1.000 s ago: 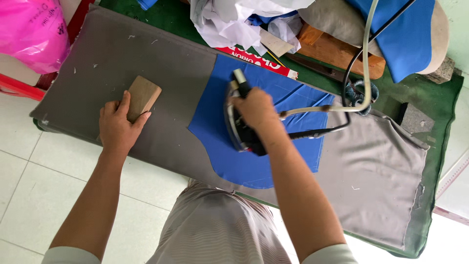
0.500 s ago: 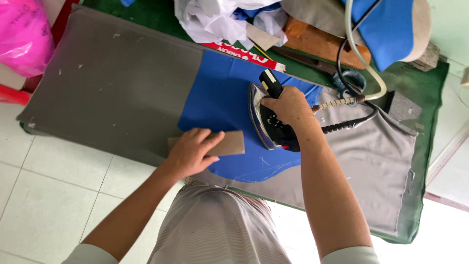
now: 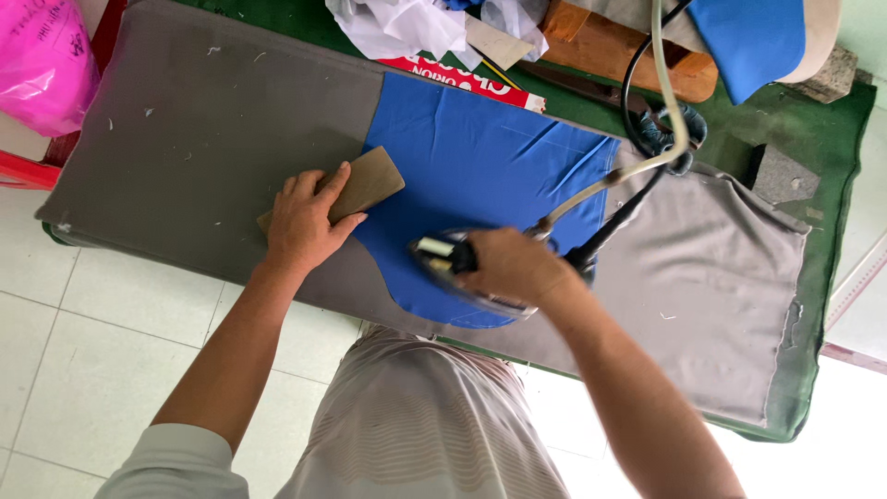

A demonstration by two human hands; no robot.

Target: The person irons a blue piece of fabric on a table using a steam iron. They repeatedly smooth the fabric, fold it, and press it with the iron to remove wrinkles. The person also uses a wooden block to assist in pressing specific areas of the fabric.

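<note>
Right hand: our right hand is clenched around the handle of the iron, knuckles up, so that we see little of the handle itself.
Iron: it sits flat on the blue fabric, near that fabric's rounded lower edge, close to our body.
Hose and cord: a pale hose and a black cord run from the back of the iron up and away toward the far side of the table.
Left hand: our left hand lies palm down, fingers spread, pressing on a tan block; it is not wrapped around it.
Tan block: it lies tilted on the grey pad, with its far corner just touching the left edge of the blue fabric.
Blue fabric: spread smooth over the grey pad, between our two hands and beyond them.
Grey pad: it covers most of the green table.
Far edge: white crumpled cloth, a wooden piece and a second blue piece are heaped there.
Left side: a pink plastic bag sits beside the pad's corner.
Floor: pale tiles show below the table.
</note>
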